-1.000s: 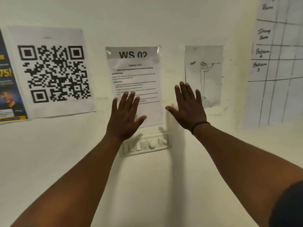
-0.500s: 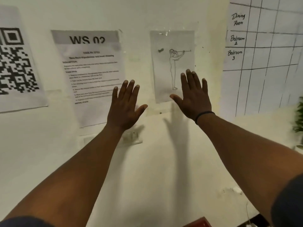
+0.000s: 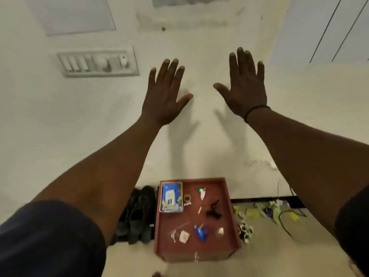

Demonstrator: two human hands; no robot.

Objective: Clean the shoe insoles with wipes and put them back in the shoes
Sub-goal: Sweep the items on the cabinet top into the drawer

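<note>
From my head camera: my left hand (image 3: pixel 164 94) and right hand (image 3: pixel 243 87) are raised before the wall, fingers straight and spread, holding nothing. Far below, black shoes (image 3: pixel 137 214) lie just left of a red cabinet (image 3: pixel 229 220) — a blue wipes pack (image 3: pixel 171 196) on top.

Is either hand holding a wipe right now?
No, the left hand and right hand are both spread open in front of the wall, holding nothing.

2 hands up, backs to camera: left hand (image 3: pixel 164 96), right hand (image 3: pixel 244 90). 1 wristband (image 3: pixel 254 109) on the right. 1 switch panel (image 3: pixel 97 62) left of left hand. Below the hands: 1 red cabinet (image 3: pixel 199 250), 1 wipes pack (image 3: pixel 171 197) on it, 2 dark shoes (image 3: pixel 137 214).
</note>
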